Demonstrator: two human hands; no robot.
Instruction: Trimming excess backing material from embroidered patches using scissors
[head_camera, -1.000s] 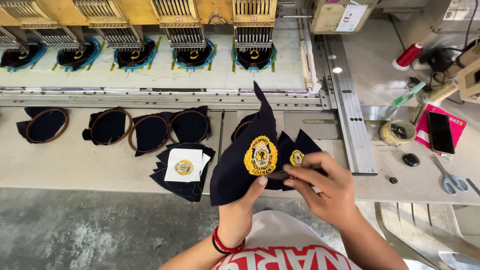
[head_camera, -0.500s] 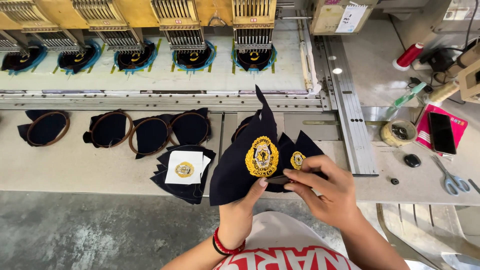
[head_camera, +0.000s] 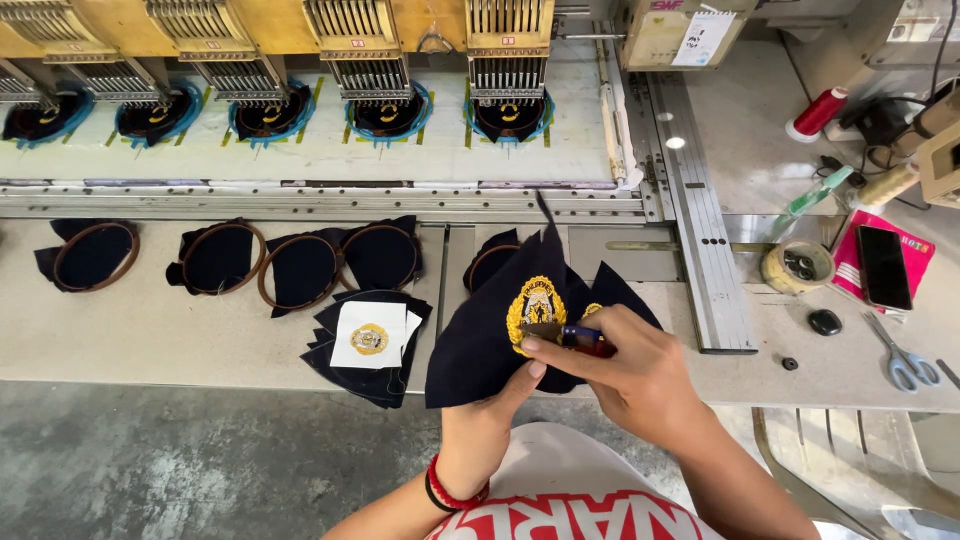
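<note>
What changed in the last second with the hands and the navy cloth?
The right hand moved left across the navy cloth, bringing a small red and blue tool onto the gold emblem. The left hand keeps gripping the cloth's lower edge. The hoops on the table stayed put.

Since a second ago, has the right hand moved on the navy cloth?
Yes. The right hand has slid left, its fingertips now at the gold badge on the navy cloth.

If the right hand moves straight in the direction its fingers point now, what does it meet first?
The right hand points left, holding a small blue and red tool. The first thing in that line is probably the gold embroidered emblem on the dark navy cloth that the left hand holds; the tip looks already on it.
</note>
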